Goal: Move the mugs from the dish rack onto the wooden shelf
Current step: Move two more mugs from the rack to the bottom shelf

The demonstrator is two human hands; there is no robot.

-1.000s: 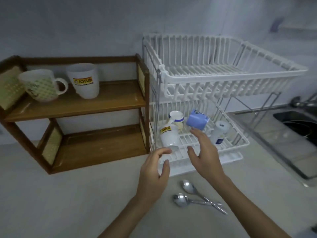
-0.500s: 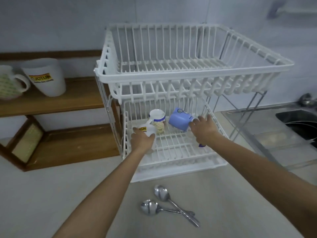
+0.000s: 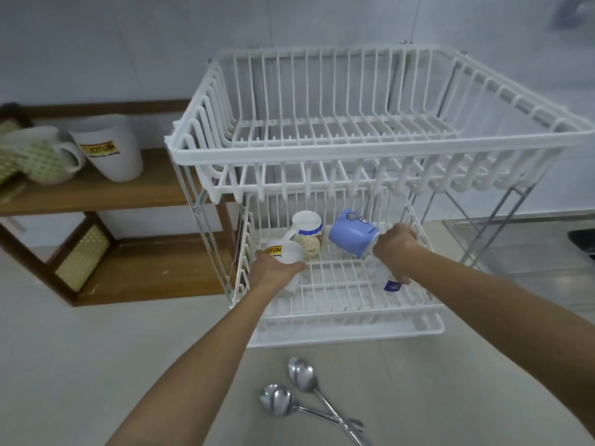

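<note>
The white two-tier dish rack (image 3: 325, 157) holds several mugs on its lower tier. My left hand (image 3: 273, 273) is closed around a white JOTUN mug (image 3: 285, 251) at the tier's left side. My right hand (image 3: 394, 244) grips a white mug with a blue label (image 3: 391, 283), mostly hidden under the hand. A blue mug (image 3: 352, 231) leans tilted just left of that hand. A patterned white mug (image 3: 307, 233) stands between the two hands. The wooden shelf (image 3: 154, 189) on the left carries a green-patterned mug (image 3: 42, 159) and another white JOTUN mug (image 3: 109, 149) on its upper board.
Two metal spoons (image 3: 306, 399) lie crossed on the counter in front of the rack. The rack's upper tier holds nothing. The shelf's lower board (image 3: 154, 268) is bare. A sink edge (image 3: 579, 243) shows at the far right.
Both hands went from hovering in front of the rack into its lower tier and closed on mugs. The view moved closer and to the right.
</note>
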